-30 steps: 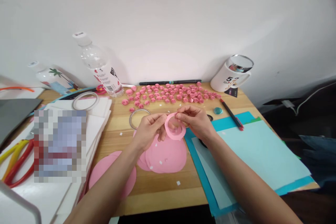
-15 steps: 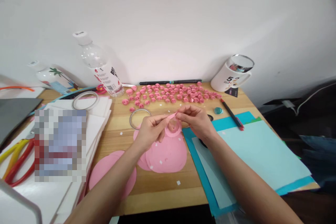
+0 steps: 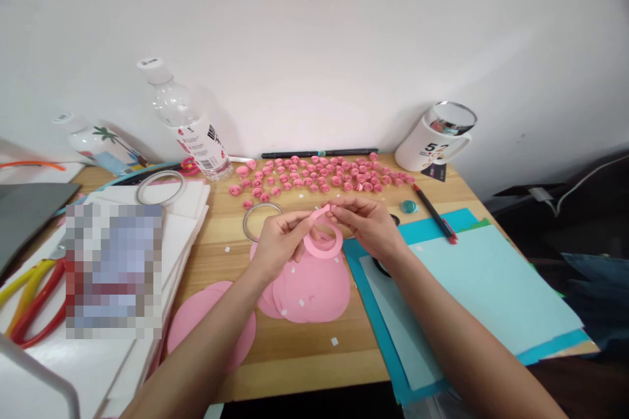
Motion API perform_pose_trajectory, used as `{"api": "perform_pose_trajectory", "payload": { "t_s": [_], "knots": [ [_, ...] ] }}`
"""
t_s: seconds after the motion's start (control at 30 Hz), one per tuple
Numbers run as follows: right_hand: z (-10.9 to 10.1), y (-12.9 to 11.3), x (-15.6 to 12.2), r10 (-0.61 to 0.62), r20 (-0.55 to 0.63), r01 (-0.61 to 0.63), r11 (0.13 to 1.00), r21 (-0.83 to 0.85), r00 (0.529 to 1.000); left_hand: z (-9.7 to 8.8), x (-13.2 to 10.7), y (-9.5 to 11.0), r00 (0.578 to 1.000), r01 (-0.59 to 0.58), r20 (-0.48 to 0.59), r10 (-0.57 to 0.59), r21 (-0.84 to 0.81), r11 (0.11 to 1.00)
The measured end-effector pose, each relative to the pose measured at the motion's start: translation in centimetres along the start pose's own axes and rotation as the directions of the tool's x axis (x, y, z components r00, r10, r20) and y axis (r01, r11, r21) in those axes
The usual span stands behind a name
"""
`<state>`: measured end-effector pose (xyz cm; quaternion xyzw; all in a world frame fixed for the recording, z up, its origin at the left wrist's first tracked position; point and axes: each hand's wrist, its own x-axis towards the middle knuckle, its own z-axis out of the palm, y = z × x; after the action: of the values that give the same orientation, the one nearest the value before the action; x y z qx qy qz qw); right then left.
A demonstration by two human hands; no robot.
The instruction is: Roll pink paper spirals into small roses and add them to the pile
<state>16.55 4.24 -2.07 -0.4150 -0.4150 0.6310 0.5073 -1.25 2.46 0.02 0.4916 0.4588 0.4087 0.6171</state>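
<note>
Between my two hands hangs a curled pink paper strip [image 3: 323, 250], its loop dangling over a stack of pink paper circles [image 3: 314, 291]. My left hand [image 3: 284, 239] pinches one part of the strip between thumb and fingers. My right hand [image 3: 362, 222] pinches its upper end, where the paper bends tightly at the fingertips. Many small rolled pink paper flowers [image 3: 322, 177] lie in a broad band beyond my hands. Another few pink circles [image 3: 216, 317] sit to the left, partly behind my left forearm.
At left are white sheets [image 3: 184, 229], scissors [image 3: 34, 301] with red and yellow handles, and a tape roll [image 3: 161, 188]. A clear bottle [image 3: 189, 124] and a white mug [image 3: 422, 141] stand by the wall. Blue paper [image 3: 472, 294] and a red-black pen [image 3: 435, 213] lie right.
The pink strip's loop has swung lower and opened wider below my fingers. Both hands stay nearly in place, still pinching the paper.
</note>
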Motion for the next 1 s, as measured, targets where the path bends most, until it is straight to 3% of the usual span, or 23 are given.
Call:
{"api": "perform_pose_trajectory", "payload": {
  "t_s": [0.43,1.0],
  "knots": [
    [0.06,-0.14,0.07,-0.061,-0.061,0.06,0.998,-0.026,0.996,0.05,-0.01,0.02,0.999,0.012,0.031,-0.012,-0.005,1.0],
    [0.07,-0.06,0.08,-0.043,-0.048,0.043,0.999,0.008,0.998,0.1,-0.05,0.17,0.998,0.016,0.062,-0.018,0.02,1.0]
  ]
}}
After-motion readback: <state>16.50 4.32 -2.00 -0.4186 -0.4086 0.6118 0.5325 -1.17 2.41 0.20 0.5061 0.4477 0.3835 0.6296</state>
